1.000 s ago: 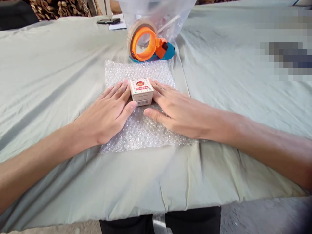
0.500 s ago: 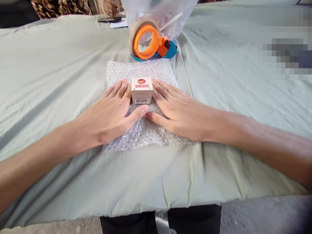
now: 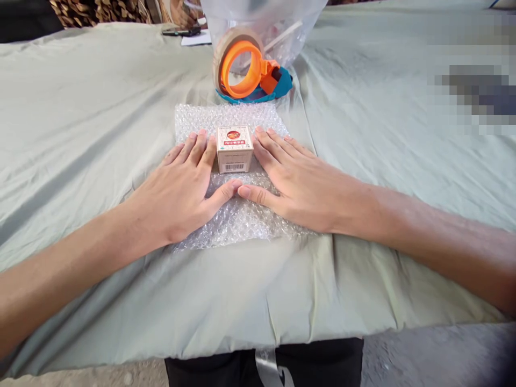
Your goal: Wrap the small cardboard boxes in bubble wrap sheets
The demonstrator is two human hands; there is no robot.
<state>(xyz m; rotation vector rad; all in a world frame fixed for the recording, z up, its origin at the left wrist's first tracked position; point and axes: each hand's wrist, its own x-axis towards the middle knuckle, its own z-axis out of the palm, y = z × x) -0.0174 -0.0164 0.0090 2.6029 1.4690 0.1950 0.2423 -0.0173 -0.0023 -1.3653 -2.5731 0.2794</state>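
A small white cardboard box [image 3: 234,149] with a red emblem on top and a barcode on its near side sits on a sheet of bubble wrap [image 3: 237,223]. Flat on the wrap to the left of the box lies my left hand [image 3: 179,185], fingers stretched out. My right hand [image 3: 296,183] rests palm down on the other side, its fingers also extended, the index finger close along the box's right side. Both thumbs point inward and nearly meet in front of the box. The hands cover parts of the wrap's left and right edges.
Just beyond the wrap stands an orange and blue tape dispenser [image 3: 244,70] with a tape roll. Behind it is a clear plastic bag [image 3: 278,27]. A phone [image 3: 181,31] and white paper [image 3: 197,38] lie near another person's hand [image 3: 184,13]. A wrinkled pale green cloth [image 3: 100,107] covers the table.
My hands have shifted slightly apart from the box, opening small gaps beside it. The thumbs have moved a little, their tips now almost touching. The box stays in place.
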